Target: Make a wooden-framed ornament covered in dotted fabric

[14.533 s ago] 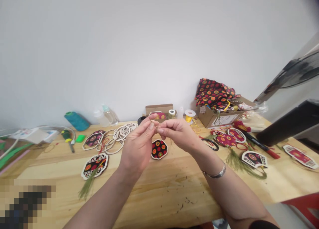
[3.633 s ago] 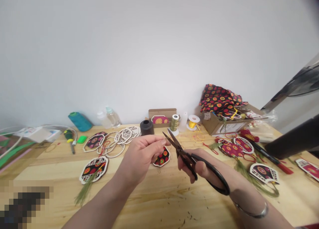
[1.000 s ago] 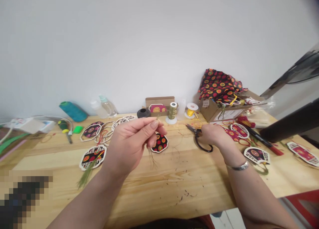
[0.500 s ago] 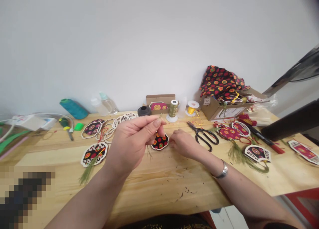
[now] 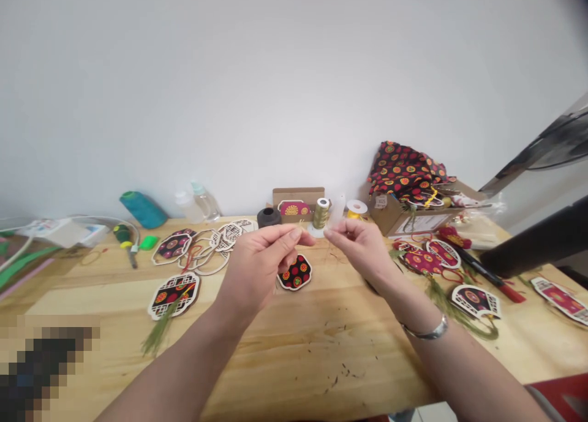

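Note:
My left hand is raised over the wooden table, thumb and forefinger pinched on a thin bundle of green thread that I can barely make out. My right hand is lifted close beside it, fingertips pinched toward the same spot; what it holds is too fine to name. Just below and between the hands lies a black fabric pad with red and yellow dots. The black scissors are mostly hidden behind my right wrist.
Wooden lattice ornaments with green tassels lie left; more ornaments lie right. Thread spools, a teal cone, bottles, a screwdriver and a cardboard box of patterned fabric line the back. A dark object juts in right.
My right hand put the scissors down on the table, then rose from the tabletop to meet my left hand. My left hand kept its pinch on the thread.

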Action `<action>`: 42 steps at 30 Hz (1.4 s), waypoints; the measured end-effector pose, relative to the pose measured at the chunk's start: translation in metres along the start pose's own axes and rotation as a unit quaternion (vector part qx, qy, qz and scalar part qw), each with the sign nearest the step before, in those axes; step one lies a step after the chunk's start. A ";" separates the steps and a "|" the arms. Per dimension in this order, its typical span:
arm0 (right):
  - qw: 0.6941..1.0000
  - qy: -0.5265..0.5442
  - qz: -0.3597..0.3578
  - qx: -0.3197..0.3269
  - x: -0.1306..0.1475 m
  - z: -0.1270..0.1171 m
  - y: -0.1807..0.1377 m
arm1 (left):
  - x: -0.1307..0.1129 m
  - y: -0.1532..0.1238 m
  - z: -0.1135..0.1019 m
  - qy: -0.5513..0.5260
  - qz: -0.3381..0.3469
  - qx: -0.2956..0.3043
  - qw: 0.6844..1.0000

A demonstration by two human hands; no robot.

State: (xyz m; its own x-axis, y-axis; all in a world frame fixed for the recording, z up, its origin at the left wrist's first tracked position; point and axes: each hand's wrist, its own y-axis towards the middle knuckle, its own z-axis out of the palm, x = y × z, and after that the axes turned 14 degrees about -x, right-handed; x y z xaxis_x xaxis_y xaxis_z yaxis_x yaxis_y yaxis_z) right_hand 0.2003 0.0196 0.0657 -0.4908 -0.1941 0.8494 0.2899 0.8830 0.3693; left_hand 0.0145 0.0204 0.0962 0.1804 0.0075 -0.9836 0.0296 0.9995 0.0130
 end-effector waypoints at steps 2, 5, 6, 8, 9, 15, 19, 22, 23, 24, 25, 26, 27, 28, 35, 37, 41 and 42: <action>0.993 0.017 -0.076 -0.087 0.020 -0.004 -0.001 | 0.002 0.001 0.001 0.000 -0.019 -0.010 1.000; 0.959 -0.040 -0.229 -0.161 0.045 -0.001 -0.013 | 0.005 0.001 0.003 -0.002 -0.039 -0.018 0.999; 0.948 -0.070 -0.259 -0.172 0.050 0.002 -0.018 | 0.005 0.000 0.003 -0.004 -0.042 -0.018 0.999; 0.932 -0.127 -0.291 -0.174 0.055 0.009 -0.027 | 0.005 -0.001 0.003 -0.011 -0.046 -0.014 0.999; 0.926 -0.148 -0.300 -0.175 0.055 0.013 -0.030 | 0.005 -0.002 0.004 -0.017 -0.049 -0.013 0.999; 0.918 -0.175 -0.318 -0.158 0.049 0.019 -0.034 | 0.005 -0.003 0.004 -0.036 -0.074 -0.020 0.996; 0.926 -0.166 -0.307 -0.145 0.049 0.018 -0.034 | 0.003 -0.004 0.005 -0.055 -0.085 -0.028 0.994; 0.931 -0.162 -0.297 -0.139 0.049 0.019 -0.034 | 0.002 -0.006 0.005 -0.059 -0.090 -0.034 0.994; 0.932 -0.160 -0.294 -0.137 0.049 0.019 -0.035 | 0.002 -0.006 0.006 -0.059 -0.092 -0.036 0.993; 0.934 -0.157 -0.292 -0.134 0.049 0.019 -0.035 | 0.001 -0.006 0.006 -0.059 -0.093 -0.038 0.993; 0.935 -0.154 -0.290 -0.132 0.049 0.019 -0.035 | 0.001 -0.006 0.006 -0.060 -0.094 -0.041 0.993; 0.937 -0.150 -0.288 -0.130 0.049 0.019 -0.035 | 0.001 -0.007 0.006 -0.060 -0.094 -0.043 0.993; 0.939 -0.145 -0.285 -0.129 0.049 0.019 -0.035 | 0.001 -0.007 0.007 -0.060 -0.095 -0.046 0.993; 0.941 -0.141 -0.281 -0.126 0.049 0.019 -0.035 | 0.000 -0.007 0.007 -0.059 -0.095 -0.047 0.993; 0.972 -0.064 -0.212 -0.072 0.050 0.019 -0.035 | 0.001 -0.007 0.006 -0.055 -0.082 -0.042 0.994; 0.977 -0.049 -0.198 -0.062 0.050 0.018 -0.035 | 0.001 -0.007 0.006 -0.055 -0.082 -0.040 0.994; 0.984 -0.027 -0.170 -0.046 0.051 0.017 -0.035 | 0.002 -0.007 0.006 -0.057 -0.085 -0.034 0.994; 0.985 -0.024 -0.163 -0.042 0.051 0.017 -0.035 | 0.002 -0.007 0.006 -0.057 -0.085 -0.034 0.994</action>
State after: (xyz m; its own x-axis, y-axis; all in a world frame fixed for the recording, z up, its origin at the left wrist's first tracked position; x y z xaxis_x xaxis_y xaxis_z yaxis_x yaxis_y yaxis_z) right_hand 0.1511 -0.0139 0.0893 -0.6064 -0.4404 0.6621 0.1756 0.7379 0.6517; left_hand 0.0209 0.0130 0.0952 0.2886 -0.1616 -0.9437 0.0041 0.9859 -0.1676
